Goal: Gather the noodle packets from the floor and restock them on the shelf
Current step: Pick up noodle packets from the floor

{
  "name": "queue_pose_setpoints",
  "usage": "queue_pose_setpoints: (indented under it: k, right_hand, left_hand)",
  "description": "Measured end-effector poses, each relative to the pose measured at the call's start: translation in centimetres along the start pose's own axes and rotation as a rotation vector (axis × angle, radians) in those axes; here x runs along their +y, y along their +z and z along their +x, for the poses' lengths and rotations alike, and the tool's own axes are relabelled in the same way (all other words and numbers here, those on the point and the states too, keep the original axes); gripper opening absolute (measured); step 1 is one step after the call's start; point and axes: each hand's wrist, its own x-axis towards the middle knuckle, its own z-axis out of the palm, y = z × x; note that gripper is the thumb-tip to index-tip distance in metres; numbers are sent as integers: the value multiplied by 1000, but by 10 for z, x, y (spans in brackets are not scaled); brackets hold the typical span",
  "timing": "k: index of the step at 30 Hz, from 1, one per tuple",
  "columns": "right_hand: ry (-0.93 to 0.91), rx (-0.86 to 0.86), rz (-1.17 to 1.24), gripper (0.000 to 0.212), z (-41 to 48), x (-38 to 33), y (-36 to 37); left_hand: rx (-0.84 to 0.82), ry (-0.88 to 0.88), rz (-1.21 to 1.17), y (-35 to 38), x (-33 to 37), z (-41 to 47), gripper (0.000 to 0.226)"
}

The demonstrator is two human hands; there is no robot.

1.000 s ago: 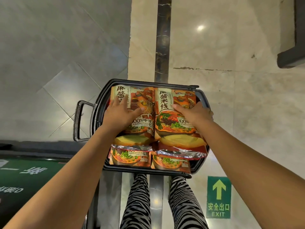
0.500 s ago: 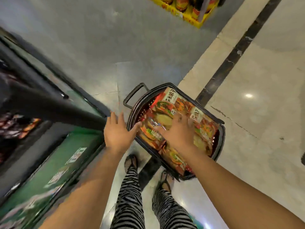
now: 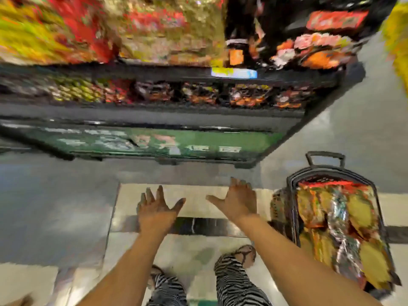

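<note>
A black shopping basket (image 3: 293, 208) stands on the floor at the right, filled with several orange and yellow noodle packets (image 3: 335, 228). My left hand (image 3: 155, 212) and my right hand (image 3: 237, 200) hover over the floor with fingers spread, holding nothing. The right hand is just left of the basket and apart from it. The shelf (image 3: 154, 111) runs across the top of the blurred view, stocked with packets.
A green panel (image 3: 198, 146) fronts the shelf base. A dark stripe (image 3: 198, 226) crosses the pale floor tiles under my hands. My legs in striped trousers (image 3: 234, 281) stand at the bottom. Yellow goods (image 3: 397, 40) show at the far right.
The view has swung from the basket to face the shelf. Both hands left the packets in the basket and now hover spread and empty to its left.
</note>
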Motion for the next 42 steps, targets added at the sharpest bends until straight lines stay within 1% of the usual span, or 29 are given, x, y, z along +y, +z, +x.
queue_pose_setpoints:
  k: [2,4,5,8,13,16,22,27,31,34,39,42]
  right_hand:
    - [-49,-36,-84,92,-5,-59,18]
    - [-102,-69,-166,90,-11,-118,43]
    - [-128,-81,-196,91,-14,-147,58]
    - [-191,-129,-275,95,-30,-232,104]
    - [-338,-224,-411,90,-64,-362,184]
    - [-463,-240,-489,85,-85,-430,229]
    - [-616,-316,-654,85,-108,-538,300]
    - [-683,-341,-759,94,-98,-615,347]
    - [-699,-398,-816,100,-78,-683,383]
    - [-721,-414,-871,104,-67,-741,407]
    - [-774,-445,-939,103,-81,-831,454]
    - [-771,-524,-913,105,-105,-875,500]
  left_hand:
    - [-1,-77,-52,2,-67,6,101]
    - [-20,-148,-54,8,-137,12,118]
    - [-33,-181,-67,9,-172,12,122]
    - [-1,-321,-223,0,-268,-4,108]
    - [74,-531,-372,7,-414,-33,112]
    - [63,-668,-440,17,-483,-50,107]
    - [32,-918,-618,43,-573,-73,102]
    - [-14,-1093,-716,62,-627,-72,103]
    - [-49,-1238,-810,62,-672,-49,102]
    - [-11,-1314,-917,55,-714,-22,101]
    - [115,-1467,-1085,46,-778,-6,103]
    - [91,-1534,-1130,55,-819,-6,107]
